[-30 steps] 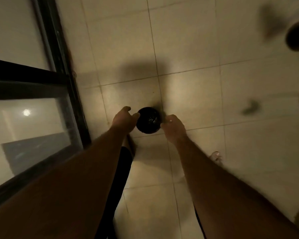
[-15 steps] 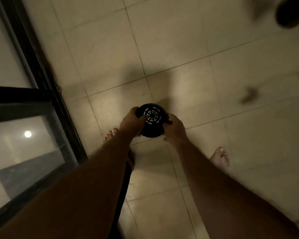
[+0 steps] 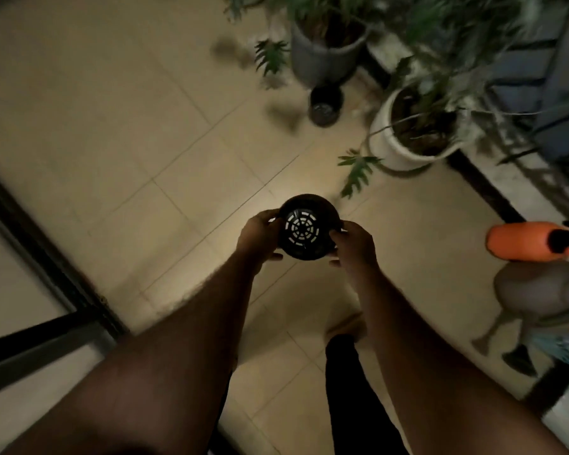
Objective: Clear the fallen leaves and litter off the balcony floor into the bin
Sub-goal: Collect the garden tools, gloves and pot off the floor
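Observation:
A small black plastic plant pot (image 3: pixel 304 231) with a slotted bottom is held above the tiled balcony floor (image 3: pixel 119 133), its inside turned toward me. My left hand (image 3: pixel 258 234) grips its left side and my right hand (image 3: pixel 353 241) grips its right side. Blurred dark fallen leaves lie on the floor at the far middle (image 3: pixel 281 118) and further back (image 3: pixel 227 50). No bin is recognisable in view.
Potted plants stand at the far right: a grey pot (image 3: pixel 322 57), a white pot (image 3: pixel 404 139), and a small black pot (image 3: pixel 324 105) between them. An orange sprayer bottle (image 3: pixel 523 241) and a grey watering can (image 3: pixel 546 297) sit at the right. A dark door frame (image 3: pixel 46 257) runs along the left.
The view swung up and to the right, bringing the plants and the sprayer into sight. Both hands kept holding the black pot and tipped its inside toward me.

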Demonstrator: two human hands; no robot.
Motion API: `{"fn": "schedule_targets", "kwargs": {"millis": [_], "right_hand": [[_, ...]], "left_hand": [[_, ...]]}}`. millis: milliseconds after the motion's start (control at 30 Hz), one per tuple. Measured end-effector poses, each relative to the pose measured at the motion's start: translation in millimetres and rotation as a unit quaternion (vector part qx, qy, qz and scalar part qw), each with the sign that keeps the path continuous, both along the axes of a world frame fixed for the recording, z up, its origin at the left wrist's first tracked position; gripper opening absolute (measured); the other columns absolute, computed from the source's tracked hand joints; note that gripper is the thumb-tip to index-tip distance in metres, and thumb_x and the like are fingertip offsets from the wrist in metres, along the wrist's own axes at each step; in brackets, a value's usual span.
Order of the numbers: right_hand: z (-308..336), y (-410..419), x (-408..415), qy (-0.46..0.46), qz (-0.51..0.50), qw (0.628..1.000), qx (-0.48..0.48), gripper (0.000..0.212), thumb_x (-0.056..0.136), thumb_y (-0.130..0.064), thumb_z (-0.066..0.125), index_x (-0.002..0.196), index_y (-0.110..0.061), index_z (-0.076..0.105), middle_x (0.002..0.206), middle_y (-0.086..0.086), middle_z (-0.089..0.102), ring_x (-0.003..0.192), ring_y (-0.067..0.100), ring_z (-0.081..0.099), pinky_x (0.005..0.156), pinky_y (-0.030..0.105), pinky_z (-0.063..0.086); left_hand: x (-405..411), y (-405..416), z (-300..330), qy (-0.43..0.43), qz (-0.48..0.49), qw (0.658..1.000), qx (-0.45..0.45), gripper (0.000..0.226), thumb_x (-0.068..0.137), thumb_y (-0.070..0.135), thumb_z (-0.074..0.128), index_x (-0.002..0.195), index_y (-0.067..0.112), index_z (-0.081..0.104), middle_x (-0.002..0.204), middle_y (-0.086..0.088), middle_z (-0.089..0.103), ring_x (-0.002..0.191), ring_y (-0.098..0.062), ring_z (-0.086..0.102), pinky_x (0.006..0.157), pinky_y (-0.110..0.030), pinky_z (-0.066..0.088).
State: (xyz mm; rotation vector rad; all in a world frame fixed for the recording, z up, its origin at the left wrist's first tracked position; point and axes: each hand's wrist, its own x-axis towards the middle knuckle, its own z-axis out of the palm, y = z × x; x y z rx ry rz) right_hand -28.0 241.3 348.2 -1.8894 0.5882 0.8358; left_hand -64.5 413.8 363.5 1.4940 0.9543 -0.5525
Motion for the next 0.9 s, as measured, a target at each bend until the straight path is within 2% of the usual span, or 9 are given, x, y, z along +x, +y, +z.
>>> {"fn": "schedule_targets", "kwargs": {"millis": [133, 200, 267, 367, 467, 567, 633, 800, 900], "right_hand": [[45.4, -79.3, 24.4, -0.013, -0.081, 0.997, 0.015, 0.017, 0.095, -0.016, 0.056, 0.107, -0.023, 0.064, 0.107, 0.013, 0.068, 0.085, 0.033, 0.071, 0.053, 0.027, 0.048], [65.0, -126.7, 32.0, -0.022, -0.106, 0.994, 0.012, 0.013, 0.093, -0.018, 0.059, 0.093, -0.03, 0.064, 0.107, 0.012, 0.07, 0.086, 0.033, 0.071, 0.054, 0.029, 0.048], [88.3, -172.0, 36.2, -0.027, -0.13, 0.991, 0.005, 0.014, 0.092, -0.02, 0.06, 0.081, -0.029, 0.063, 0.098, 0.011, 0.072, 0.076, 0.027, 0.069, 0.051, 0.029, 0.049], [121.0, -232.7, 40.2, -0.057, -0.15, 0.987, -0.018, 0.015, 0.087, -0.029, 0.06, 0.073, -0.028, 0.066, 0.084, 0.01, 0.071, 0.073, 0.032, 0.069, 0.062, 0.045, 0.059], [137.3, -283.2, 50.6, -0.072, -0.173, 0.982, -0.019, 0.021, 0.078, -0.034, 0.054, 0.075, -0.02, 0.069, 0.08, 0.013, 0.071, 0.078, 0.037, 0.068, 0.066, 0.049, 0.057], [137.0, -318.3, 65.9, -0.045, -0.248, 0.968, 0.015, 0.013, 0.091, -0.02, 0.058, 0.081, -0.024, 0.065, 0.087, 0.013, 0.071, 0.078, 0.033, 0.07, 0.051, 0.029, 0.049], [124.1, -339.5, 75.5, -0.031, -0.282, 0.958, 0.035, 0.01, 0.095, -0.02, 0.058, 0.088, -0.026, 0.062, 0.091, 0.008, 0.07, 0.082, 0.03, 0.071, 0.05, 0.024, 0.046], [98.0, -368.5, 98.5, -0.02, -0.352, 0.933, 0.072, 0.011, 0.098, -0.022, 0.057, 0.107, -0.022, 0.064, 0.091, 0.002, 0.068, 0.071, 0.017, 0.066, 0.056, 0.026, 0.049], [79.5, -384.2, 119.1, -0.012, -0.375, 0.925, 0.054, 0.009, 0.097, -0.018, 0.058, 0.095, -0.025, 0.064, 0.09, 0.003, 0.067, 0.074, 0.017, 0.066, 0.062, 0.03, 0.051]], "left_hand": [[42.0, -79.4, 47.4, -0.017, -0.02, 1.0, -0.017, 0.023, 0.097, 0.018, 0.05, 0.115, 0.025, 0.063, 0.107, -0.008, 0.068, 0.093, -0.028, 0.068, 0.069, -0.042, 0.059], [58.1, -128.4, 66.7, -0.015, -0.029, 0.999, -0.021, 0.021, 0.099, 0.017, 0.049, 0.111, 0.026, 0.062, 0.098, -0.005, 0.067, 0.081, -0.025, 0.066, 0.07, -0.044, 0.058], [70.0, -174.6, 85.1, -0.013, -0.04, 0.999, -0.027, 0.021, 0.101, 0.016, 0.047, 0.113, 0.024, 0.062, 0.092, -0.002, 0.066, 0.073, -0.02, 0.064, 0.066, -0.037, 0.056], [87.4, -238.1, 109.5, -0.013, -0.072, 0.997, -0.03, 0.02, 0.102, 0.016, 0.045, 0.113, 0.024, 0.061, 0.091, -0.002, 0.065, 0.072, -0.019, 0.064, 0.065, -0.033, 0.052], [110.1, -290.5, 123.4, -0.019, -0.105, 0.994, -0.026, 0.017, 0.102, 0.018, 0.047, 0.112, 0.025, 0.06, 0.097, -0.004, 0.067, 0.082, -0.022, 0.067, 0.069, -0.034, 0.052], [135.6, -332.0, 119.8, -0.028, -0.133, 0.99, -0.019, 0.018, 0.101, 0.022, 0.051, 0.116, 0.018, 0.062, 0.105, -0.01, 0.067, 0.095, -0.029, 0.065, 0.068, -0.034, 0.053], [153.3, -356.4, 110.2, -0.027, -0.15, 0.988, -0.023, 0.017, 0.101, 0.024, 0.053, 0.112, 0.015, 0.062, 0.103, -0.01, 0.066, 0.094, -0.028, 0.063, 0.067, -0.033, 0.052], [192.3, -395.9, 81.4, -0.017, -0.159, 0.986, -0.04, 0.008, 0.1, 0.023, 0.054, 0.1, 0.02, 0.062, 0.101, -0.011, 0.066, 0.094, -0.027, 0.061, 0.066, -0.032, 0.05], [215.7, -412.2, 62.8, 0.002, -0.161, 0.985, -0.058, 0.009, 0.1, 0.022, 0.054, 0.099, 0.022, 0.063, 0.1, -0.008, 0.066, 0.091, -0.023, 0.06, 0.067, -0.031, 0.048]]}}
